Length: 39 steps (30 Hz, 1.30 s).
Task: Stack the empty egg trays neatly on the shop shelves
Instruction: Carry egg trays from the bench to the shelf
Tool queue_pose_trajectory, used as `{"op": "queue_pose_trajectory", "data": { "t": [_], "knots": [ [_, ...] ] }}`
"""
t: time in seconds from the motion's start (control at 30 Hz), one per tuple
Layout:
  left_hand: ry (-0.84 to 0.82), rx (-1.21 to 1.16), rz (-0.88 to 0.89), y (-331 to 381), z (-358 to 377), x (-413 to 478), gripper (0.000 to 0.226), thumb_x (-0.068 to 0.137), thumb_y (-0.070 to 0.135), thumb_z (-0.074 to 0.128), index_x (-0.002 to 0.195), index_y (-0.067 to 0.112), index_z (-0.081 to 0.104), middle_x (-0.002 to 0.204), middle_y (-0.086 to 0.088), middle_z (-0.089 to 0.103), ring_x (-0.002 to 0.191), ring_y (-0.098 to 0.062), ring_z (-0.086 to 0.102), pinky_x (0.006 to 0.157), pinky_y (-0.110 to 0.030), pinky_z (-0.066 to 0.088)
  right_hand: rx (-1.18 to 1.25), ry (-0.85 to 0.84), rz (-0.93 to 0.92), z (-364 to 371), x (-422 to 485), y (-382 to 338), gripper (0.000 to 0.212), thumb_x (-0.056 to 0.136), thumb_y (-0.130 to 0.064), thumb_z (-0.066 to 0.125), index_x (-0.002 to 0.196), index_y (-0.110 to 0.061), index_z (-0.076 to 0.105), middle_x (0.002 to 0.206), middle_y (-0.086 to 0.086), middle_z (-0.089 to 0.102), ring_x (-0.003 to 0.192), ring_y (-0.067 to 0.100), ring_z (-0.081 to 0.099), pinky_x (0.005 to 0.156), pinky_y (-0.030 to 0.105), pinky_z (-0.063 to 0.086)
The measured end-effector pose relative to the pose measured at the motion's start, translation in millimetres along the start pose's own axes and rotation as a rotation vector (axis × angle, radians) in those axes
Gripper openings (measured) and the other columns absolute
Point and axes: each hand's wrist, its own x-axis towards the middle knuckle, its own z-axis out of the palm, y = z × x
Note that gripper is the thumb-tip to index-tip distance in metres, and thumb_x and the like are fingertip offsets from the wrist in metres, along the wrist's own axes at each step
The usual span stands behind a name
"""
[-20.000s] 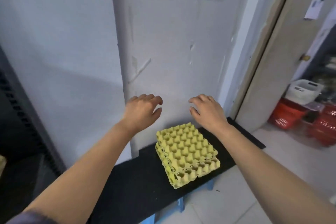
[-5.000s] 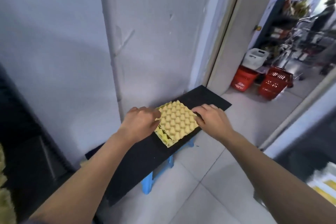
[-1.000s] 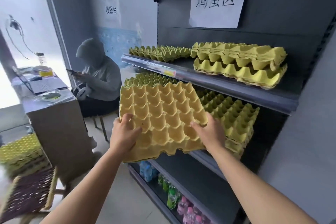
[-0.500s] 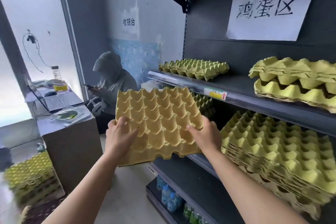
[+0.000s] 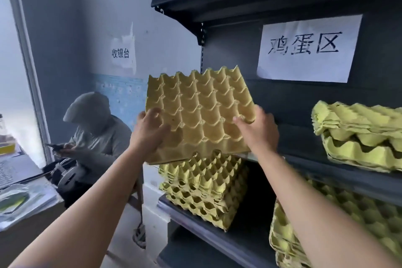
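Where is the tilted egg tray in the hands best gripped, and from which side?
Take the egg tray by its two opposite side edges, left hand and right hand coming from either side: it is broad, thin and tilted, likely floppy one-handed.

Moulded pulp-paper egg tray (image 5: 200, 115): matt, rough-fibred. Dark painted-metal shelf (image 5: 248, 237): smooth w/ slight sheen. White paper sign (image 5: 309, 50): matt, flat. Painted wall (image 5: 87, 17): matt, patchy.

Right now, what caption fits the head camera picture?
Left hand and right hand hold an egg tray up by the shelves.
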Motion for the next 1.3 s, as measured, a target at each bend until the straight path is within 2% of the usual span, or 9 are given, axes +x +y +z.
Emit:
{"op": "queue_pose_trajectory", "data": {
  "t": [0.07, 0.17, 0.33, 0.47, 0.63, 0.73, 0.83, 1.1, 1.3],
  "knots": [
    [0.013, 0.140, 0.045, 12, 10, 28, 0.056, 0.083, 0.032, 0.060, 0.136, 0.028, 0.041, 0.142, -0.010, 0.033, 0.119, -0.033, 0.046, 0.097, -0.041, 0.040, -0.029, 0.021, 0.015, 5, 28, -3, 0.063, 0.077, -0.056, 0.063, 0.128, -0.020, 0.051, 0.114, 0.010, 0.057, 0.102, 0.031, 0.059, 0.076, 0.036, 0.049],
    [0.073, 0.313, 0.290, 35, 33, 53, 0.054, 0.089, 0.046, 0.051, 0.139, 0.033, 0.037, 0.150, -0.002, 0.027, 0.134, -0.028, 0.029, 0.108, -0.044, 0.023, -0.064, 0.028, 0.059, 22, 67, -5, 0.059, 0.075, -0.058, 0.062, 0.118, -0.018, 0.054, 0.110, 0.009, 0.060, 0.097, 0.031, 0.060, 0.070, 0.034, 0.049],
    [-0.100, 0.556, 0.715, 45, 74, 75, 0.063, 0.084, 0.070, 0.036, 0.138, 0.038, 0.035, 0.149, 0.008, 0.029, 0.136, -0.018, 0.028, 0.111, -0.043, 0.014, -0.029, -0.023, 0.209, 51, 105, -7, 0.058, 0.076, -0.058, 0.062, 0.114, -0.015, 0.053, 0.114, 0.010, 0.059, 0.098, 0.031, 0.059, 0.075, 0.036, 0.050],
    [-0.094, 0.573, 0.801, 35, 87, 112, 0.058, 0.085, 0.063, 0.044, 0.136, 0.037, 0.036, 0.148, 0.009, 0.031, 0.133, -0.018, 0.033, 0.109, -0.043, 0.019, -0.067, -0.031, 0.292, 66, 121, -12, 0.054, 0.079, -0.056, 0.059, 0.114, -0.015, 0.054, 0.117, 0.011, 0.057, 0.098, 0.031, 0.059, 0.071, 0.034, 0.047],
    [-0.347, 0.395, 0.756, 15, 97, 151, 0.044, 0.093, 0.042, 0.050, 0.135, 0.034, 0.041, 0.143, 0.007, 0.037, 0.122, -0.021, 0.049, 0.104, -0.043, 0.032, -0.189, -0.027, 0.339, 78, 124, -25, 0.036, 0.089, -0.040, 0.051, 0.110, -0.012, 0.057, 0.116, 0.012, 0.058, 0.097, 0.031, 0.058, 0.071, 0.033, 0.045],
    [-0.365, 0.380, 0.813, 5, 109, 160, 0.041, 0.094, 0.039, 0.049, 0.134, 0.034, 0.042, 0.143, 0.004, 0.037, 0.125, -0.021, 0.046, 0.108, -0.045, 0.026, -0.212, 0.038, 0.332, 85, 112, -16, 0.016, 0.090, -0.026, 0.049, 0.086, -0.011, 0.054, 0.100, 0.010, 0.064, 0.085, 0.028, 0.056, 0.063, 0.030, 0.039],
    [-0.331, 0.351, 0.863, -2, 113, 164, 0.041, 0.094, 0.039, 0.048, 0.134, 0.034, 0.042, 0.142, 0.004, 0.038, 0.125, -0.019, 0.045, 0.108, -0.045, 0.025, -0.196, 0.142, 0.306, 89, 101, -14, 0.023, 0.092, -0.025, 0.047, 0.071, -0.015, 0.047, 0.082, 0.006, 0.057, 0.077, 0.027, 0.050, 0.052, 0.029, 0.028],
    [-0.214, 0.276, 0.886, 2, 113, 157, 0.043, 0.092, 0.045, 0.046, 0.133, 0.032, 0.044, 0.138, 0.003, 0.044, 0.125, -0.023, 0.043, 0.106, -0.045, 0.022, -0.539, 0.204, 0.117, 80, 85, -22, 0.042, 0.094, -0.046, 0.043, 0.123, -0.019, 0.057, 0.123, 0.008, 0.057, 0.109, 0.032, 0.052, 0.083, 0.038, 0.044],
    [-0.121, 0.123, 0.976, 52, 109, 131, 0.032, 0.093, 0.034, 0.048, 0.122, 0.023, 0.055, 0.121, -0.001, 0.057, 0.112, -0.027, 0.051, 0.095, -0.040, 0.033, -0.655, 0.289, -0.191, 43, 71, -21, 0.037, 0.094, -0.040, 0.048, 0.122, -0.018, 0.059, 0.119, 0.007, 0.061, 0.104, 0.030, 0.055, 0.078, 0.037, 0.046]
  ]
}}
